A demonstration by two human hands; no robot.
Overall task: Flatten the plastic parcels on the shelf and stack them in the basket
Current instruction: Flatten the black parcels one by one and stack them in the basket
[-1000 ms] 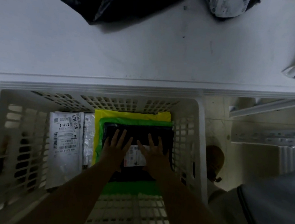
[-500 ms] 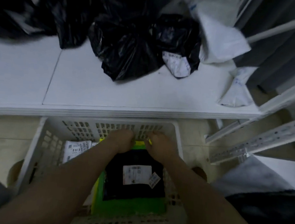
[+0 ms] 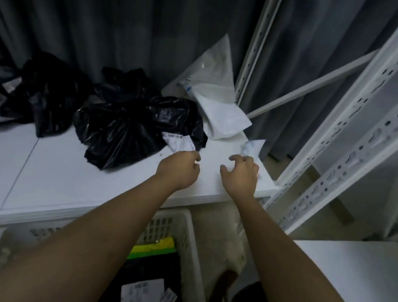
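Both hands (image 3: 205, 170) loosely curled — holding nothing.

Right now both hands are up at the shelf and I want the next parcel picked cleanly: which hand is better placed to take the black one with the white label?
Probably the left hand: its fingertips hover beside the black parcel, near the label. The right hand sits nearer the white parcels.

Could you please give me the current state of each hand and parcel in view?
left hand: empty, fingers loosely curled, over shelf
right hand: empty, fingers spread, curled
black parcels: crumpled on shelf
white parcel: unflattened, leaning
basket: holds flat stacked parcels
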